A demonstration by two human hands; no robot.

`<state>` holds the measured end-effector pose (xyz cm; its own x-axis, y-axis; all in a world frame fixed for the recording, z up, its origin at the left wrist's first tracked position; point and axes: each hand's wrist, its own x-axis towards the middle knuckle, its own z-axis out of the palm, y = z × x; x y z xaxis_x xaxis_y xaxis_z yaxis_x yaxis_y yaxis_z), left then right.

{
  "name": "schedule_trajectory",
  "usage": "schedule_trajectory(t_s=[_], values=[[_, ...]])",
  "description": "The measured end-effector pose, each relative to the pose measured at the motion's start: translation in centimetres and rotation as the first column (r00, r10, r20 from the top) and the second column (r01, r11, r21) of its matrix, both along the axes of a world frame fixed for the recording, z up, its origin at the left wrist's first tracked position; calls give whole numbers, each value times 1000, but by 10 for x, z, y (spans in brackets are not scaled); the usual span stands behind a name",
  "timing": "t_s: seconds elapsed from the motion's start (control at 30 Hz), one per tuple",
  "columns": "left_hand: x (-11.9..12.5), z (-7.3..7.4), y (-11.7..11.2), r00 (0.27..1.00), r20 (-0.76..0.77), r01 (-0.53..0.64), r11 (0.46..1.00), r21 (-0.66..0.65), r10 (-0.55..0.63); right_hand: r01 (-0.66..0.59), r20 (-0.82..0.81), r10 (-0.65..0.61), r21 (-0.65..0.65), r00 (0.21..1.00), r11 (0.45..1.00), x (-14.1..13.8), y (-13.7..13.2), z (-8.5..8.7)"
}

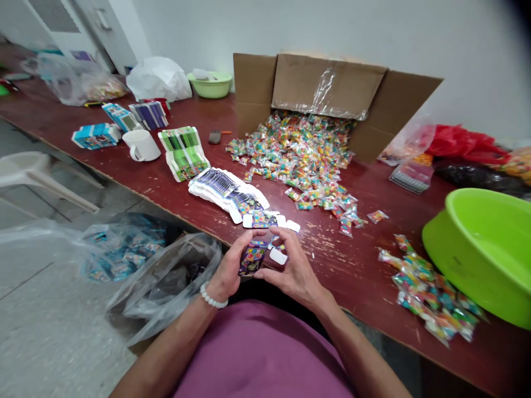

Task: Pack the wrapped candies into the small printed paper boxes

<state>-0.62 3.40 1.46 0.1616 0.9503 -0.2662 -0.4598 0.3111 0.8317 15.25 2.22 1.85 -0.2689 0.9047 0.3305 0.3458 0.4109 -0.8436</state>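
Note:
My left hand (pixel 230 268), with a white bead bracelet at the wrist, is closed around a small purple printed carton (pixel 252 258) held upright at the table's front edge. My right hand (pixel 297 271) is beside it, thumb tip at the carton's lower right edge and fingers curved apart from the thumb. White flaps (pixel 278 256) show in the gap between its thumb and fingers; I cannot tell whether they belong to the held carton. Just beyond lies a flattened purple carton (pixel 263 219), next to a fanned stack of flat purple cartons (pixel 226 190).
Many small candy packets (pixel 298 149) spill from a tipped cardboard box (pixel 327 83). More packets (pixel 431 293) lie by a green basin (pixel 460 232) at right. Green cartons (pixel 183 152) and a white mug (pixel 141 146) stand left. A plastic-lined box (pixel 166 293) is below the table edge.

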Motion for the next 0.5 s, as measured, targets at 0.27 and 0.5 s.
schedule_trajectory(t_s=[0.27,0.5], values=[[3,-13,-4,999,40,14,998,-60,-12,-40,228,-23,266,973,963,-15,0,-3],[-20,-6,-8,986,-158,33,996,-81,-46,-30,226,-13,184,974,983,-3,11,-26]])
